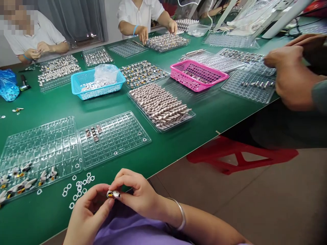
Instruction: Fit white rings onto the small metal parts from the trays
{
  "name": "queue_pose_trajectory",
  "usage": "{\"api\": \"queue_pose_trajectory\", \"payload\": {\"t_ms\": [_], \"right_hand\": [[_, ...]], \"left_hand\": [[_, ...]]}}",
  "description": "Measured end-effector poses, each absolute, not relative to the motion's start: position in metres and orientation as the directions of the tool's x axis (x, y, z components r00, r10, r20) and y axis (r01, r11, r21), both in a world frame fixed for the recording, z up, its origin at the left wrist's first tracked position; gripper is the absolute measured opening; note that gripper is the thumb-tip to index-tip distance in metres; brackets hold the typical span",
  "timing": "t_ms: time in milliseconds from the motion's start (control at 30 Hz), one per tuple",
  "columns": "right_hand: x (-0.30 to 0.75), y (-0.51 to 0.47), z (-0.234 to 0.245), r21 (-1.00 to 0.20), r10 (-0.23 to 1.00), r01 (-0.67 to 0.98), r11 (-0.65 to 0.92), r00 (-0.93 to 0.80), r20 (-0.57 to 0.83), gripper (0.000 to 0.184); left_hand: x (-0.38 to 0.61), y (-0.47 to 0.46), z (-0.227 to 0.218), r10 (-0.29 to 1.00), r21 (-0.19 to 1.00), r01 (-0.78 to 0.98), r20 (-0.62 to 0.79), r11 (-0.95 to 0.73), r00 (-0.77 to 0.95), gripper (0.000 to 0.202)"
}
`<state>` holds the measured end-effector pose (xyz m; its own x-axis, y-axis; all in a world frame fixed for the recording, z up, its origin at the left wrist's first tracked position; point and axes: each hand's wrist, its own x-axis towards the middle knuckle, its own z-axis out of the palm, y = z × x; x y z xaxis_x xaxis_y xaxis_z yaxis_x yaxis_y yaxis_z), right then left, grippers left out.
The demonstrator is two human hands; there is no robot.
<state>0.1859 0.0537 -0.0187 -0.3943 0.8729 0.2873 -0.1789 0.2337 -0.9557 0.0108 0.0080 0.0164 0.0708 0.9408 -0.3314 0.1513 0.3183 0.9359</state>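
Observation:
Just past the table's near edge, my left hand (88,212) and my right hand (140,194) meet over my lap. Both pinch one small earbud (116,194), silvery and rounded with a dark and yellow inner part. Fingertips cover the rest of it. White ring-shaped pieces (79,183) lie scattered on the table beside my left hand. Beyond them is a clear tray (51,136) with several white, black and yellow earbud parts (25,183) along its near side. A second clear tray (120,136) holds a few small metallic parts (94,132).
A tray of stacked silvery stems (160,105) stands mid-table, near a blue basket (99,90) and a pink basket (199,75). Across the table, co-workers' hands (143,33) handle parts. Another person's hand (291,68) is at right, above a red stool (237,154).

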Motion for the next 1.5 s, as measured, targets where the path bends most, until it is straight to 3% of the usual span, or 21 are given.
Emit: {"api": "queue_pose_trajectory", "payload": {"t_ms": [200, 333, 400, 500, 600, 700, 1000, 1267, 1500], "right_hand": [[0.192, 0.058, -0.01, -0.98, 0.832, -0.19, 0.06, -0.533, 0.155, 0.022], [0.19, 0.064, -0.011, -0.978, 0.854, -0.207, 0.026, -0.504, 0.13, 0.019], [0.189, 0.065, -0.011, -0.975, 0.886, -0.201, 0.097, -0.428, 0.176, 0.015], [0.19, 0.065, -0.009, -0.935, 0.879, -0.144, 0.324, -0.32, 0.354, 0.008], [0.192, 0.063, -0.006, -0.862, 0.79, -0.068, 0.503, -0.369, 0.49, 0.01], [0.194, 0.061, -0.006, -0.809, 0.723, -0.019, 0.588, -0.437, 0.536, 0.019], [0.196, 0.065, -0.008, -0.824, 0.722, 0.001, 0.567, -0.483, 0.496, 0.017], [0.202, 0.073, -0.009, -0.849, 0.702, -0.021, 0.528, -0.553, 0.449, 0.014], [0.205, 0.075, 0.0, -0.681, 0.563, 0.067, 0.729, -0.625, 0.541, 0.022]], "left_hand": [[0.004, 0.008, 0.013, 0.971, 0.946, 0.232, -0.237, 0.226, 0.017, 0.02], [0.005, 0.009, 0.017, 0.972, 0.943, 0.261, -0.229, 0.208, 0.051, 0.018], [0.007, 0.009, 0.018, 0.963, 0.944, 0.215, -0.267, 0.252, 0.044, 0.018], [0.009, 0.009, 0.019, 0.948, 0.939, 0.14, -0.319, 0.313, 0.018, 0.019], [0.01, 0.009, 0.019, 0.943, 0.939, 0.107, -0.331, 0.328, 0.014, 0.019], [0.01, 0.009, 0.019, 0.945, 0.941, 0.1, -0.327, 0.323, 0.028, 0.019], [0.011, 0.011, 0.019, 0.928, 0.927, 0.059, -0.372, 0.369, 0.039, 0.018], [0.008, 0.01, 0.018, 0.932, 0.926, 0.164, -0.355, 0.34, 0.074, 0.022], [0.008, 0.013, 0.018, 0.913, 0.913, 0.207, -0.384, 0.353, 0.139, 0.024]]}}
